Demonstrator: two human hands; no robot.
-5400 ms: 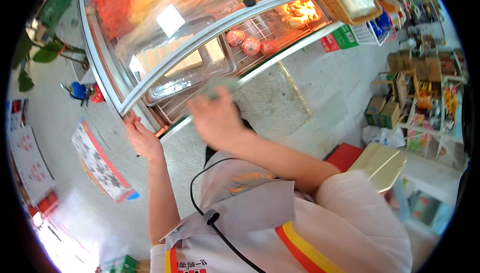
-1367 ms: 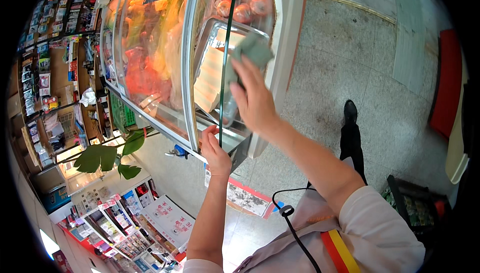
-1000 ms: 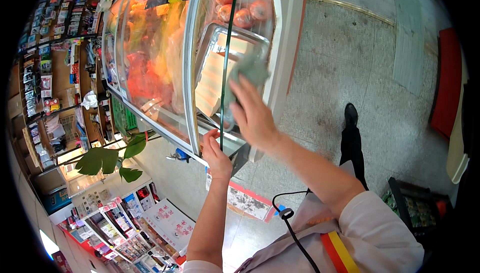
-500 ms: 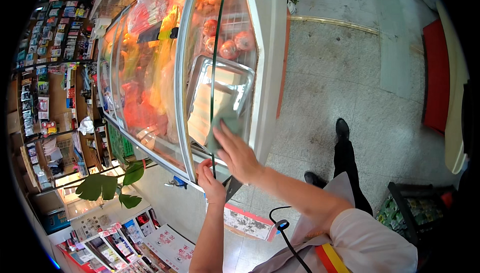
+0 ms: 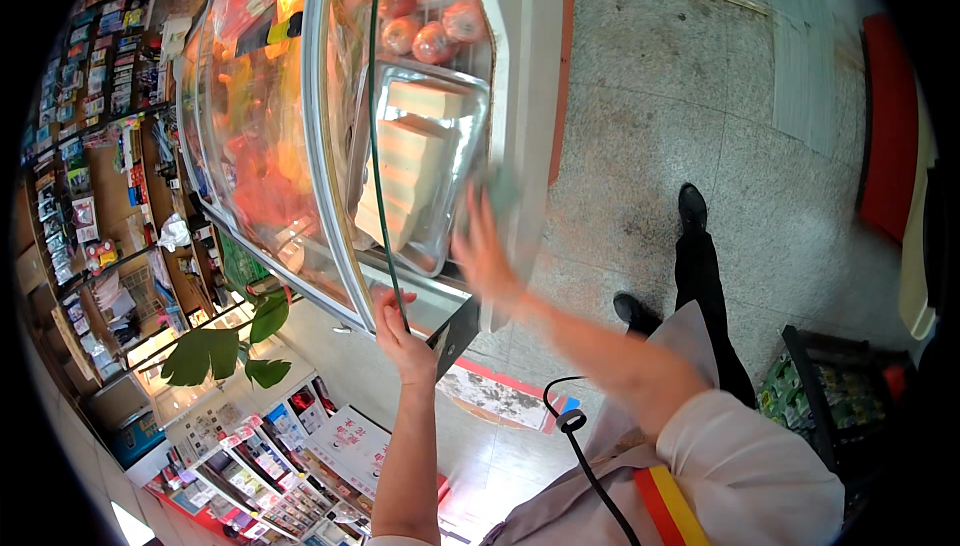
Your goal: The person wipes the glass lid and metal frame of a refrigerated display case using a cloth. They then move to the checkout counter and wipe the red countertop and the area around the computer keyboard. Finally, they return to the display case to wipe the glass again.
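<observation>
My left hand [image 5: 405, 344] is closed around the lower end of a glass pane [image 5: 374, 136], seen nearly edge-on as a dark green line. My right hand [image 5: 486, 254], blurred by motion, has a grey-green cloth [image 5: 501, 192] at its fingertips, over the right side of a lit display case [image 5: 528, 76]. Whether the cloth touches glass or frame I cannot tell. Left of that hand, inside the case, a shiny metal tray [image 5: 478, 136] bears pale, tofu-like blocks [image 5: 405, 181]. Several red round fruits [image 5: 435, 43] lie beyond the tray.
Bagged produce [image 5: 262, 156] fills the case's left part. A leafy plant [image 5: 205, 356] stands by its lower left corner. Shelves of small goods [image 5: 110, 146] line the far left. A black-framed crate [image 5: 825, 386] is at the lower right, and a red panel [image 5: 890, 126] at the far right.
My right hand has swept the cloth rightward, from over the tray toward the case's white frame. My left hand keeps its hold on the pane. The view has shifted somewhat.
</observation>
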